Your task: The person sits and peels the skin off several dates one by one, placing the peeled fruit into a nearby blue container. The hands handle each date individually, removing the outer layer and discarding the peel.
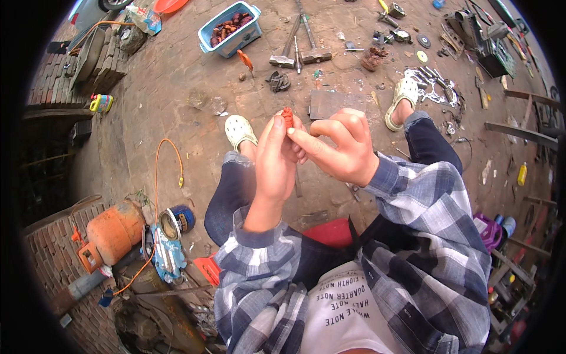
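Red ridged piece (288, 117) pokes up from the pinching left fingers (275, 131), beside the right fingers (309, 143), whose grip I cannot tell.

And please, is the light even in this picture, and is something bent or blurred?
Head view: soft light, no hard shadows on the ground; fisheye bending near the picture's edges; left trouser leg slightly hazy, while left hand and right hand look fairly clear.
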`<state>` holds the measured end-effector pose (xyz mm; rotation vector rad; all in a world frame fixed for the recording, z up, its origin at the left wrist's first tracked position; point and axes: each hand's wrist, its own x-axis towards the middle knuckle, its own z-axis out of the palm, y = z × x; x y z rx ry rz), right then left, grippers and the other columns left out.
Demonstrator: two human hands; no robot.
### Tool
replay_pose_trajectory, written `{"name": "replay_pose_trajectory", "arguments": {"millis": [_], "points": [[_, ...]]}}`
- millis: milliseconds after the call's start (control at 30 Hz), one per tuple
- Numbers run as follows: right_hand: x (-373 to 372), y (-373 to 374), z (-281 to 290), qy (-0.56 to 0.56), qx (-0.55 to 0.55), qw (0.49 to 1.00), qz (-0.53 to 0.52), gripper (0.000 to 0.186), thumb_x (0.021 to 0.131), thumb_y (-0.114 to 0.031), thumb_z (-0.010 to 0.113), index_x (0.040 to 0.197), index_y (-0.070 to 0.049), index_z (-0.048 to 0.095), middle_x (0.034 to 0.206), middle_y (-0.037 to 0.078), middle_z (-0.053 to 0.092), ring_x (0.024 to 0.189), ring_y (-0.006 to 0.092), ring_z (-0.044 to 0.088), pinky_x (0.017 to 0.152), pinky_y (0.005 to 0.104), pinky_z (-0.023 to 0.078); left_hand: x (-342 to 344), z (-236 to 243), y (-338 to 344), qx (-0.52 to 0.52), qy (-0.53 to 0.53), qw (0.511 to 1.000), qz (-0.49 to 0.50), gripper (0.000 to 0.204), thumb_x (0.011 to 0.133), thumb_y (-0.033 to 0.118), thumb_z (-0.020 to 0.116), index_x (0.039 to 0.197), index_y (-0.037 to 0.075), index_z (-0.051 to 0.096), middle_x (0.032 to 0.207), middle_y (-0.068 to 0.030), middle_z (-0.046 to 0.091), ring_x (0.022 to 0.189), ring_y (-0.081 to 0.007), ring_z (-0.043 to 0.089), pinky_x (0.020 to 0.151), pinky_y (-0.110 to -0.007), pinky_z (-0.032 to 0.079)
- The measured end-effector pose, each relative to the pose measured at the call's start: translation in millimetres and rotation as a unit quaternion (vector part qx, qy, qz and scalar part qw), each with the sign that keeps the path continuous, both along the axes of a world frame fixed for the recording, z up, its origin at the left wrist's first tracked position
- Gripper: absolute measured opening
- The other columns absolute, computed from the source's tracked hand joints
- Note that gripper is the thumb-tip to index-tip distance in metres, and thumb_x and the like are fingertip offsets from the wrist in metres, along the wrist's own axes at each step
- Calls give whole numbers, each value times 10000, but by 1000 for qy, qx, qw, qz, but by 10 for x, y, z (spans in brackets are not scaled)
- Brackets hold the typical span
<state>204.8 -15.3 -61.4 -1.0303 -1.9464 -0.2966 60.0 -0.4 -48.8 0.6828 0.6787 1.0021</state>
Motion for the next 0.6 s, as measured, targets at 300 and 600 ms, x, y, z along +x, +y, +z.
{"name": "replay_pose_trajectory", "arguments": {"millis": [300,600], "points": [[-12,28,12,-11,-17,1000,18,350,705,-163,610,1046,-96,650,1094,24,619,984,180,578,848,330,440,-4,-15,-25,-28,5,999,28,296,1001,332,346,970,86,508,704,31,424,606,-65,396,538,-226,330],[-44,7,17,76,-75,992,65,442,680,-83,670,1115,-80,591,1145,40,610,1015,209,562,857,344,429,41,71,-30,25,46,995,84,288,1004,297,348,994,55,504,801,-13,499,680,-87,463,571,-227,381]]}}
